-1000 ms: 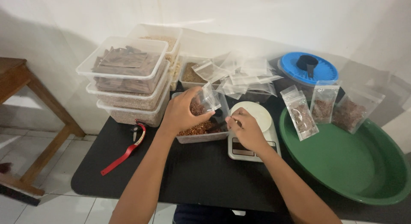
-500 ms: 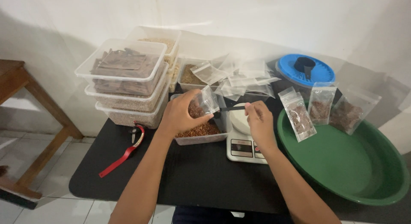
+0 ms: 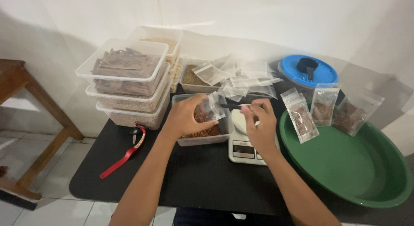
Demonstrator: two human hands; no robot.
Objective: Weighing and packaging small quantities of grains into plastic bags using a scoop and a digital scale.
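Note:
My left hand (image 3: 186,116) holds a small clear zip pouch (image 3: 210,106) with some reddish-brown spice in it, over an open plastic tub of the same spice (image 3: 202,133). My right hand (image 3: 260,122) grips a thin black spoon (image 3: 233,107) whose tip points at the pouch's mouth. Under the right hand sits a white digital kitchen scale (image 3: 246,148) with a round white platform.
Three stacked clear tubs (image 3: 125,83) stand at the back left, with loose empty pouches (image 3: 241,79) behind. Three filled pouches (image 3: 323,107) lean on the rim of a big green basin (image 3: 345,165). A blue-lidded container (image 3: 307,70), a red-handled tool (image 3: 125,154), and a wooden table (image 3: 17,79) are nearby.
My right hand lifted the black spoon from the tub up to the pouch's mouth. My left hand lowered slightly and tilted the pouch toward the spoon.

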